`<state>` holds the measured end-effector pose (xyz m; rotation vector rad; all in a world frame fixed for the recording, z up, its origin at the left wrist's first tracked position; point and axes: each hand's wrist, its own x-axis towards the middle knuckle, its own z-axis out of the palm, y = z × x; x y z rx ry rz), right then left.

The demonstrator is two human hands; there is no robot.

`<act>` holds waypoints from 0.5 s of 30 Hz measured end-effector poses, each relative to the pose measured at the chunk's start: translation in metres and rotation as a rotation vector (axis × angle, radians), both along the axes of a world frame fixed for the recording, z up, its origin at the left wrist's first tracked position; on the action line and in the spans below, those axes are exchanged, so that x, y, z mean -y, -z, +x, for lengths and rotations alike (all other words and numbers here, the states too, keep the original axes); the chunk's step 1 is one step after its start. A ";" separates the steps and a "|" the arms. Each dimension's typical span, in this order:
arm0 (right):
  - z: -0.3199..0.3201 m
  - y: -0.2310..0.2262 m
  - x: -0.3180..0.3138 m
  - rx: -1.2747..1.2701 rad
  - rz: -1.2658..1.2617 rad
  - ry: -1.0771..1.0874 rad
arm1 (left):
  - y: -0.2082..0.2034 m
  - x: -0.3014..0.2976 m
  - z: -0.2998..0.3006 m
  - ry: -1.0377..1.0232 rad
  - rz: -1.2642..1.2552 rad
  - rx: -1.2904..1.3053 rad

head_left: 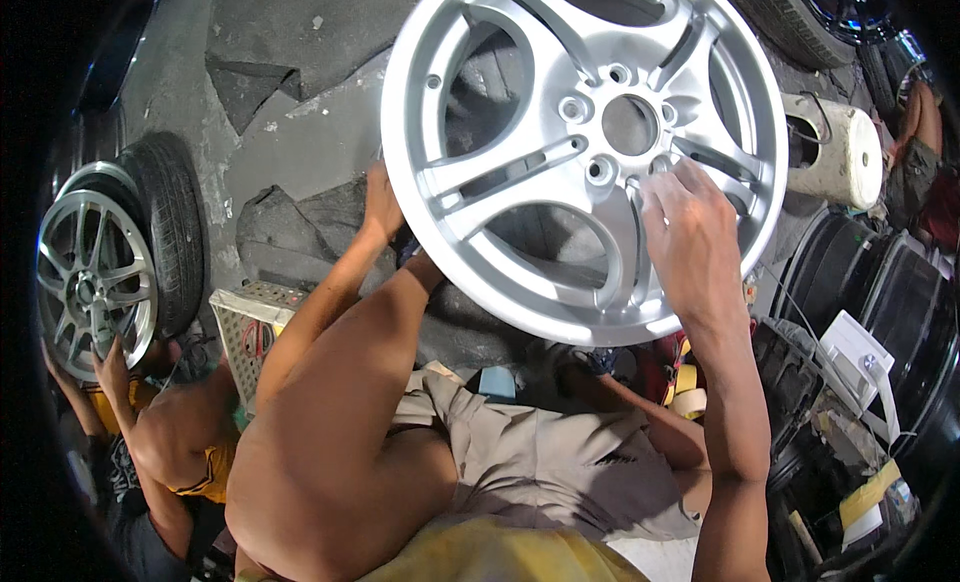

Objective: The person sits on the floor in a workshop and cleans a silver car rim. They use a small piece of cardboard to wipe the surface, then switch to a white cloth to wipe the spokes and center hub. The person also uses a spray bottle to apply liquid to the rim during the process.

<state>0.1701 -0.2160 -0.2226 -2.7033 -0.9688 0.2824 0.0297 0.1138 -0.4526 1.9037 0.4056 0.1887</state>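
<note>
A silver alloy wheel [455, 197] with paired spokes stands tilted in front of me, its face toward me. At its left edge my left hand [383, 204] grips the rim, the fingers partly hidden behind it. My right hand [690, 217] presses against the wheel face just below the centre bore, beside a lug hole. Its fingers are bent and held together, with pale dust on them. Whatever lies under those fingertips is hidden from view.
Dark cloth [300, 232] covers part of the grey floor. A perforated plastic crate [240, 317] stands left of my leg. Farther left, another person's hands hold a multi-spoke wheel [95, 282] beside a tyre [170, 232]. At right are a white jerrycan [850, 152], black rims [840, 267] and tape rolls [688, 392].
</note>
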 end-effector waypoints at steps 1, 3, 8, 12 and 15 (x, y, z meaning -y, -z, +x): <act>0.001 0.007 0.004 0.033 -0.008 -0.004 | -0.007 0.003 0.004 -0.021 -0.107 -0.081; 0.001 0.004 -0.003 0.022 -0.071 0.023 | -0.007 0.005 0.007 -0.028 -0.089 -0.064; -0.003 -0.018 -0.003 -0.034 0.028 0.091 | -0.054 0.019 0.011 -0.072 -0.091 -0.170; 0.005 -0.007 -0.004 -0.039 0.098 0.078 | -0.001 -0.005 0.000 -0.077 -0.147 -0.130; 0.007 -0.035 0.023 -0.276 0.433 0.332 | -0.001 -0.003 -0.002 -0.030 -0.055 -0.121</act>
